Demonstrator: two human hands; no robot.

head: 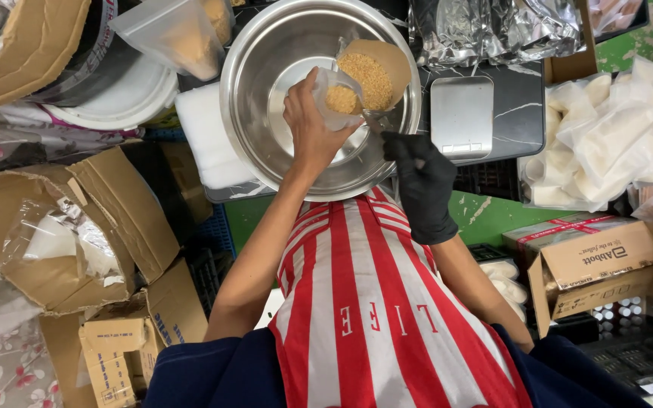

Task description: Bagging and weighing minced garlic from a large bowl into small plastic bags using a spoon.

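My bare left hand (310,125) holds a small clear plastic bag (335,98) with golden-brown granules in its bottom, over a large steel bowl (266,75). My right hand (421,181), in a black glove, grips the handle of a brown scoop (376,72) heaped with the same granules. The scoop sits right at the bag's open mouth, above the bowl's middle. A red-and-white striped apron (372,302) fills the lower centre of the view.
A small silver digital scale (461,113) stands just right of the bowl. White filled packets (614,128) are piled at the right. Open cardboard boxes (62,227) crowd the left and lower right (598,264). Foil bags (493,26) lie at the top.
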